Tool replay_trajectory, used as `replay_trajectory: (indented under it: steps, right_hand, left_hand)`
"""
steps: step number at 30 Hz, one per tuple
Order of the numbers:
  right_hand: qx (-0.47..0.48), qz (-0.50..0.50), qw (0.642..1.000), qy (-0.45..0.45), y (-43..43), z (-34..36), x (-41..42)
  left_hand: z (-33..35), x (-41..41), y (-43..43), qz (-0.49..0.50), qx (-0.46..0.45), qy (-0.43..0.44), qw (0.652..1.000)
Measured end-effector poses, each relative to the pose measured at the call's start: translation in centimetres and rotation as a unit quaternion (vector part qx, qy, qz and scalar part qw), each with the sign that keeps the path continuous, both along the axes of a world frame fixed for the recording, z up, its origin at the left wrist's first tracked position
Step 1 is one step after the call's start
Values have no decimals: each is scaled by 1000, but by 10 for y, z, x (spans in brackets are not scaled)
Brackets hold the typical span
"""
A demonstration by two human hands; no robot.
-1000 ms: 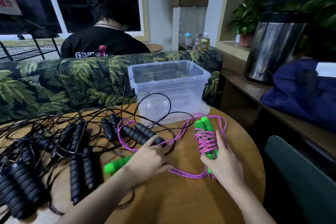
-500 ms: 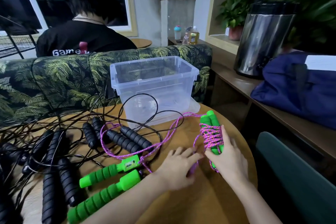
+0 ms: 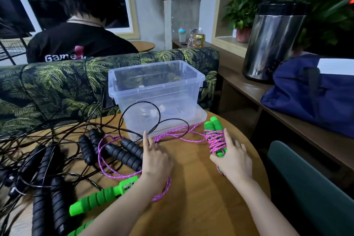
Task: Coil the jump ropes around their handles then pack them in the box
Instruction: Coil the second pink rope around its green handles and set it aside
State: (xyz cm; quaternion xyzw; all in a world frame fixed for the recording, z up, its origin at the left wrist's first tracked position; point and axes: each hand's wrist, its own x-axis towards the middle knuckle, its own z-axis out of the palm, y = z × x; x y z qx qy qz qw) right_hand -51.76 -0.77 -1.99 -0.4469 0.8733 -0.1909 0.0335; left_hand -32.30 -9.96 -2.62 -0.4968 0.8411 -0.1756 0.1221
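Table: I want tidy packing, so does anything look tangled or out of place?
Yes. The black jump ropes lie in a tangled heap on the left, one cord looping up against the clear box, and loose pink rope crosses their handles.

The only text that can be read is the white lettering "Game", its end cut off by the sofa back, on the black shirt of the person seated behind that sofa; the label on the yellow bottle beyond it is too small to read.

Right hand grips rope-wound green handles near box.
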Motion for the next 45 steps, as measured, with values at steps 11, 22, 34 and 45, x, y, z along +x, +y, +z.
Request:
replay_trajectory:
  steps: [11,22,34,45]
  right_hand:
    - [79,52,992,82,-25,3,3]
    - [-4,145,982,123,9,31,103]
    - [-59,428,901,38,8,-10,171]
    - [-218,457,855,109,32,-11,181]
  left_hand:
    - [0,31,-9,-53,83,156,983]
    - [37,160,17,-7,86,268,960]
    - [9,237,30,-66,169,292,939]
    - [31,270,73,-37,140,424,894]
